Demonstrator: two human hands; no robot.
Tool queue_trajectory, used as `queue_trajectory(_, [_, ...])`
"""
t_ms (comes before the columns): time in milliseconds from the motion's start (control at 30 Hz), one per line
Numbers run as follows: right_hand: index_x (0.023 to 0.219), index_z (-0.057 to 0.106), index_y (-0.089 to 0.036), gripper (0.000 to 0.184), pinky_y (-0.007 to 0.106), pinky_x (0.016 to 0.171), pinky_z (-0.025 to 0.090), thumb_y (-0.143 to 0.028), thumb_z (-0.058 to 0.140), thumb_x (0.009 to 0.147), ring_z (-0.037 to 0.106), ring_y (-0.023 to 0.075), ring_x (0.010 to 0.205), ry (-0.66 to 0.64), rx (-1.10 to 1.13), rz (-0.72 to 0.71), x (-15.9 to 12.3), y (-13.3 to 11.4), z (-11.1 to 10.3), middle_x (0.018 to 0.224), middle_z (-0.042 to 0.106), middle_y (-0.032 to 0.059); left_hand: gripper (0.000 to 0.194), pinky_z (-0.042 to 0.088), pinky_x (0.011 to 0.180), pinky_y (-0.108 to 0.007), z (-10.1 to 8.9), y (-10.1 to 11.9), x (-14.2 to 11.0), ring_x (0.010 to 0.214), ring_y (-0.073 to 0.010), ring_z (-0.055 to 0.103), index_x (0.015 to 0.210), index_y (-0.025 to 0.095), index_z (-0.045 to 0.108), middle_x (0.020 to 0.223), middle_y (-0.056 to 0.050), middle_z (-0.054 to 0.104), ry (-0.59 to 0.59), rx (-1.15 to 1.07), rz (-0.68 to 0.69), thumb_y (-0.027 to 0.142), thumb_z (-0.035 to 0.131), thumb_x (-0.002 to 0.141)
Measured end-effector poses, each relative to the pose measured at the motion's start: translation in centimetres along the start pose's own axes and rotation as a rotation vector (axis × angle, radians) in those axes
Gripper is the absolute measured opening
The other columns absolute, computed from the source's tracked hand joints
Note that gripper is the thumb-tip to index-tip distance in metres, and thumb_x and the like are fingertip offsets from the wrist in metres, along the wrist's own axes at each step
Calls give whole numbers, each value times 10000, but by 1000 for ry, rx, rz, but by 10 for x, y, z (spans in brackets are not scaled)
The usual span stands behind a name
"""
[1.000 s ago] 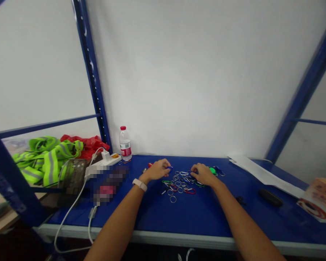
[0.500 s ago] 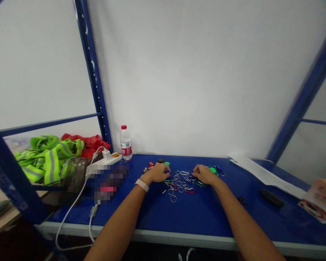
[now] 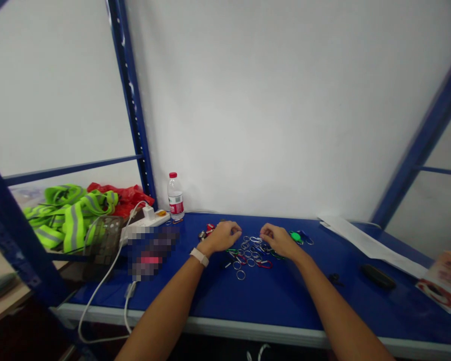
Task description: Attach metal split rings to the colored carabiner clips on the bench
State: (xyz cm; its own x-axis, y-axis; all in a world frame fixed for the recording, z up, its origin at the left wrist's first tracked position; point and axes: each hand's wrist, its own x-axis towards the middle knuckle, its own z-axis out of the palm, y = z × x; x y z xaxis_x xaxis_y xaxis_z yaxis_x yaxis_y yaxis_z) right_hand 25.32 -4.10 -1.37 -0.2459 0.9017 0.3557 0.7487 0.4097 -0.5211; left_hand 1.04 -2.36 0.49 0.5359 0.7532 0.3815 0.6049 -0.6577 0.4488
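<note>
Over the left side of a loose pile of split key rings (image 3: 241, 275) and coloured carabiners (image 3: 265, 264) is my left hand (image 3: 223, 236), with a pale band on its wrist. Its fingers are curled together, and anything between them is too small to make out. My right hand (image 3: 280, 240) hovers at the pile's right side, thumb and fingers pinched; what they hold, if anything, cannot be told. A short gap separates the two hands. Red and dark small pieces (image 3: 209, 229) lie behind my left hand. Past my right hand rests a green round badge reel (image 3: 295, 236).
A water bottle (image 3: 176, 198) stands at the back left beside a white power strip (image 3: 145, 226) with cables. Reflective lime straps (image 3: 73, 218) heap at far left. White paper (image 3: 372, 245), a black case (image 3: 378, 276) and a printed box (image 3: 445, 283) occupy the right side.
Both hands have risen slightly from the pile and moved toward each other. The camera view has shifted a little. The pile looks much the same.
</note>
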Motion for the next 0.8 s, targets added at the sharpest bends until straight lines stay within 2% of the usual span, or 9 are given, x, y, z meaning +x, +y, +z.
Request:
queue_trajectory(100, [862,603,-158,128,233,630,398,-250,515,858,554,127,676,0,78,-110,-1,-21,4,756,629,15,266,450,797,-246,3,8,0,840,-154,611,996,151,678,956,-63,690,-42,-64,48,323,504,891])
queue_trajectory(200, [851,606,-159,138,233,632,400,-255,508,867,547,125,681,16,119,-161,-2,-36,8,755,619,12,274,434,741,-230,6,10,0,807,-147,598,979,147,671,924,-60,684,-57,-79,77,344,498,900])
queue_trajectory(367, [893,613,-165,153,246,664,435,-261,493,901,567,134,712,67,72,-227,-3,-42,12,796,629,26,227,383,653,-213,6,9,1,692,-124,548,867,144,662,782,-32,654,-67,-64,79,301,501,895])
queue_trajectory(500, [1047,604,-163,206,302,797,474,-266,459,942,602,180,892,64,-216,-374,-6,-38,16,988,640,88,201,356,619,-209,4,12,0,644,-113,512,824,137,649,715,-15,625,-25,-91,58,262,504,886])
queue_trajectory(600, [1052,592,-139,213,325,812,481,-215,419,957,610,203,909,67,-487,-443,-7,-35,23,1016,632,120,194,348,607,-208,2,14,0,626,-110,494,799,133,644,682,-9,612,-17,-111,31,250,511,878])
queue_trajectory(700, [1003,582,-127,219,326,778,477,-161,370,962,610,207,862,54,-677,-455,-8,-36,28,977,626,126,199,354,608,-208,2,14,0,626,-112,497,791,132,646,668,-9,612,-21,-123,-5,251,511,875])
queue_trajectory(800, [974,563,-131,219,338,768,451,-124,345,954,595,219,834,37,-777,-408,-9,-42,29,936,619,123,203,361,609,-208,1,12,1,623,-112,505,783,135,651,665,-9,619,-29,-129,-24,262,517,867])
